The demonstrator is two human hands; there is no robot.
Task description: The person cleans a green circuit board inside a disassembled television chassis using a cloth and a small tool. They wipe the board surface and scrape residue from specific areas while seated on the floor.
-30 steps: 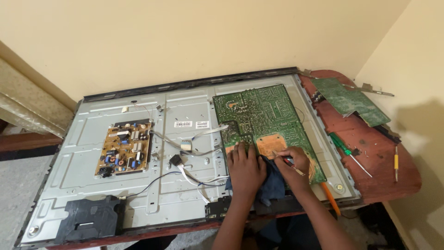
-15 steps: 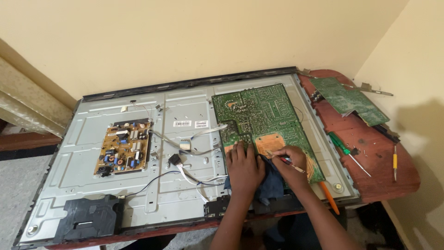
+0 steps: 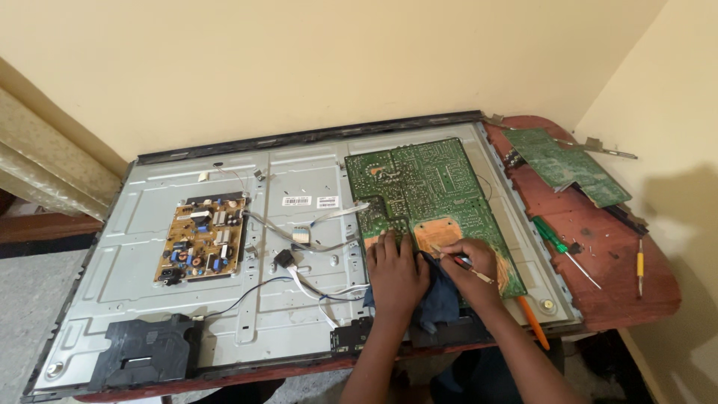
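A large green circuit board [image 3: 430,187] lies solder side up on the open metal back of a flat television [image 3: 299,299]. My left hand [image 3: 395,271] rests flat on the board's near edge, fingers together, partly over a dark blue cloth [image 3: 441,303]. My right hand [image 3: 471,269] pinches a thin pen-like tool [image 3: 458,262] with its tip pointing left at a bare tan patch [image 3: 437,233] on the board.
A small yellow board [image 3: 202,241] is mounted at the left, with loose wires and a ribbon cable [image 3: 314,232] between the boards. On the red table [image 3: 598,247] lie another green board [image 3: 565,164], a green screwdriver [image 3: 561,247], a yellow-handled tool [image 3: 639,265] and an orange tool [image 3: 532,322].
Both hands stay in nearly the same place on the board; the tool tip shifts only slightly over the tan patch.
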